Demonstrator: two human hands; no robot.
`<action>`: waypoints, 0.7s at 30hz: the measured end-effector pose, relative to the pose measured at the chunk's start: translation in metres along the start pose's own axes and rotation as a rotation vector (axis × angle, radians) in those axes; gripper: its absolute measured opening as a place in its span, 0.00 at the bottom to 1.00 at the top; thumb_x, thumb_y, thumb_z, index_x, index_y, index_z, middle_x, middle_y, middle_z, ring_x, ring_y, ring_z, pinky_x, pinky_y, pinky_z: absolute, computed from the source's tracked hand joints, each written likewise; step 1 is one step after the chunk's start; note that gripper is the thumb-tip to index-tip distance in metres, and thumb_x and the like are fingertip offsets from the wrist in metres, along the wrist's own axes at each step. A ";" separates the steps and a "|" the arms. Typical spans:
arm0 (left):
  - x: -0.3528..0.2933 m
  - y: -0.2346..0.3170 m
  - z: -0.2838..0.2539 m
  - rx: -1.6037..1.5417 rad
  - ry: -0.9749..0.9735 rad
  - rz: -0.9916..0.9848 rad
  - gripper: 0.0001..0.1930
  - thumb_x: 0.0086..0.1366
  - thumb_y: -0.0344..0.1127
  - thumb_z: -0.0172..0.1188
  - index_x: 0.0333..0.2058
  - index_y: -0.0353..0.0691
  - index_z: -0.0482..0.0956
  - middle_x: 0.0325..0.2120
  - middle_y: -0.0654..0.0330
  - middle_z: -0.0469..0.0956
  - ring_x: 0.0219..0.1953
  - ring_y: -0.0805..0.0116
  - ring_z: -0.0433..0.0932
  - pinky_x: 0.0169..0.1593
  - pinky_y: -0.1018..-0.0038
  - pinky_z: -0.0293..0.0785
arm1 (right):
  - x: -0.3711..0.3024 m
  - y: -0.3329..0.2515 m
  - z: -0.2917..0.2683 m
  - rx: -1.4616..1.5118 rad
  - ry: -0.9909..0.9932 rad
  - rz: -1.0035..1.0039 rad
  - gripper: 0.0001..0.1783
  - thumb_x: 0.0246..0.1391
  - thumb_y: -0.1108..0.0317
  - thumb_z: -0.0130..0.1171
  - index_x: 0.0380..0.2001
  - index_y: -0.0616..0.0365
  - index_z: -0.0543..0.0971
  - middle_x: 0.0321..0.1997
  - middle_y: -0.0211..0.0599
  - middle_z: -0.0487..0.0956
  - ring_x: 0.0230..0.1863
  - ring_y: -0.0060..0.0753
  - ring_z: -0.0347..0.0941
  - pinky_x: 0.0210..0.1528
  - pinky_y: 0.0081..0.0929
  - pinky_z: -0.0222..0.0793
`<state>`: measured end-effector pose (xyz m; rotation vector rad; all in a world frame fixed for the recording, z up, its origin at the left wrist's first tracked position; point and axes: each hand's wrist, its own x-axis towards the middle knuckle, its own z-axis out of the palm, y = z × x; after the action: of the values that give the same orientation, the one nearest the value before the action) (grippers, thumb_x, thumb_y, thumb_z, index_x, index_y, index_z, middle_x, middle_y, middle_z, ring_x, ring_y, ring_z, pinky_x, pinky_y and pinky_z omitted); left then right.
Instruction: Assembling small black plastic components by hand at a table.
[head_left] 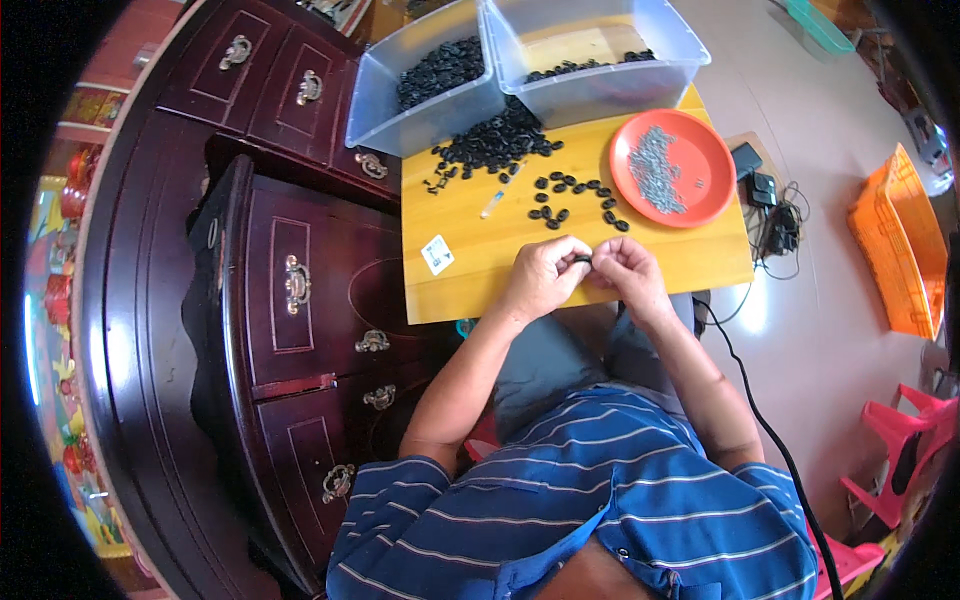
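Observation:
Over the near edge of the yellow table (470,280), my left hand (545,275) pinches a small black oval piece (583,259). Close against it, my right hand (632,277) has its thumb and fingers pressed together; what they hold, if anything, is too small to make out. Just beyond my hands lie several loose black oval pieces (558,187), some in a curved row. An orange-red plate (715,195) to the right carries many small grey metal parts (655,170). Farther back, a heap of black pieces (500,140) spreads over the tabletop.
Two clear plastic bins (430,130) with black pieces stand at the back. A white card (437,254) and a thin clear stick (492,205) lie on the left. Dark drawers (300,290) border the left side. Cables (785,235) and an orange basket (900,250) are at right.

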<state>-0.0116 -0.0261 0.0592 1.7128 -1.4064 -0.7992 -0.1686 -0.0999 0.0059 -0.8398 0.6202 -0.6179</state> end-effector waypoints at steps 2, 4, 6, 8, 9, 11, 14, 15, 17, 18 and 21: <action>0.004 -0.009 -0.024 0.186 -0.110 -0.019 0.07 0.57 0.25 0.64 0.35 0.37 0.82 0.21 0.64 0.79 0.24 0.80 0.75 0.31 0.78 0.73 | 0.001 0.004 -0.002 -0.131 -0.047 -0.023 0.05 0.60 0.71 0.60 0.37 0.59 0.75 0.29 0.24 0.77 0.30 0.14 0.72 0.35 0.15 0.69; 0.012 -0.014 -0.057 0.304 -0.167 -0.083 0.06 0.56 0.28 0.62 0.33 0.39 0.83 0.20 0.64 0.79 0.23 0.79 0.75 0.31 0.77 0.73 | 0.001 0.004 -0.002 -0.136 -0.074 -0.020 0.05 0.60 0.72 0.60 0.38 0.60 0.76 0.29 0.24 0.77 0.29 0.15 0.72 0.34 0.16 0.70; 0.031 -0.021 -0.106 0.337 -0.035 -0.102 0.07 0.56 0.29 0.61 0.33 0.41 0.84 0.23 0.58 0.83 0.26 0.69 0.81 0.36 0.72 0.78 | 0.000 0.001 0.000 -0.134 -0.100 -0.001 0.04 0.60 0.72 0.59 0.37 0.60 0.76 0.29 0.25 0.77 0.29 0.15 0.72 0.34 0.16 0.70; 0.063 0.000 -0.152 0.305 0.322 -0.018 0.12 0.58 0.25 0.61 0.42 0.40 0.82 0.32 0.60 0.83 0.32 0.77 0.79 0.38 0.77 0.76 | -0.001 -0.001 -0.002 -0.119 -0.092 0.019 0.04 0.60 0.72 0.59 0.37 0.60 0.76 0.29 0.25 0.77 0.30 0.15 0.72 0.35 0.17 0.71; 0.074 -0.005 -0.177 0.259 0.461 0.145 0.20 0.59 0.25 0.62 0.51 0.37 0.77 0.40 0.57 0.82 0.36 0.77 0.79 0.41 0.77 0.77 | -0.001 -0.001 -0.001 -0.113 -0.098 0.032 0.04 0.61 0.72 0.59 0.36 0.60 0.76 0.29 0.26 0.77 0.30 0.15 0.72 0.35 0.17 0.71; 0.092 0.016 -0.190 0.123 0.588 0.146 0.30 0.59 0.23 0.63 0.61 0.37 0.67 0.45 0.53 0.80 0.37 0.76 0.78 0.46 0.77 0.78 | 0.000 0.001 -0.003 -0.116 -0.101 0.017 0.04 0.61 0.72 0.59 0.36 0.60 0.76 0.30 0.26 0.77 0.30 0.15 0.72 0.36 0.17 0.72; 0.097 0.024 -0.167 0.163 0.401 0.148 0.18 0.61 0.25 0.63 0.51 0.40 0.78 0.39 0.62 0.82 0.35 0.80 0.76 0.43 0.80 0.76 | 0.001 0.002 -0.005 -0.111 -0.111 0.004 0.04 0.61 0.72 0.59 0.36 0.60 0.76 0.30 0.26 0.77 0.30 0.16 0.73 0.36 0.17 0.72; 0.096 0.026 -0.148 0.240 0.339 0.016 0.09 0.61 0.27 0.64 0.41 0.42 0.84 0.31 0.67 0.82 0.31 0.81 0.77 0.37 0.81 0.76 | 0.001 0.002 -0.006 -0.107 -0.111 0.001 0.04 0.61 0.72 0.59 0.37 0.60 0.76 0.30 0.26 0.77 0.30 0.16 0.73 0.36 0.17 0.72; 0.096 0.001 -0.118 0.335 0.233 0.020 0.06 0.59 0.30 0.66 0.36 0.41 0.85 0.29 0.68 0.83 0.29 0.82 0.77 0.35 0.80 0.75 | 0.001 0.000 -0.004 -0.111 -0.121 0.007 0.04 0.61 0.72 0.59 0.37 0.60 0.76 0.30 0.26 0.77 0.31 0.15 0.73 0.36 0.17 0.72; 0.097 -0.019 -0.107 0.467 0.202 0.080 0.07 0.58 0.31 0.66 0.36 0.41 0.84 0.28 0.64 0.83 0.28 0.77 0.79 0.34 0.78 0.76 | 0.000 -0.001 -0.004 -0.115 -0.127 0.014 0.04 0.61 0.72 0.59 0.37 0.60 0.76 0.30 0.26 0.77 0.31 0.15 0.73 0.36 0.17 0.72; 0.104 -0.040 -0.081 0.601 0.168 0.088 0.08 0.56 0.33 0.66 0.35 0.41 0.84 0.27 0.58 0.82 0.29 0.65 0.82 0.35 0.71 0.77 | 0.001 0.001 -0.010 -0.120 -0.176 0.029 0.04 0.63 0.71 0.56 0.39 0.60 0.75 0.36 0.30 0.79 0.36 0.18 0.75 0.42 0.20 0.74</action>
<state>0.0972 -0.1101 0.0666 2.0799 -1.6948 -0.1743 -0.1748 -0.1055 -0.0004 -0.9845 0.5116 -0.4777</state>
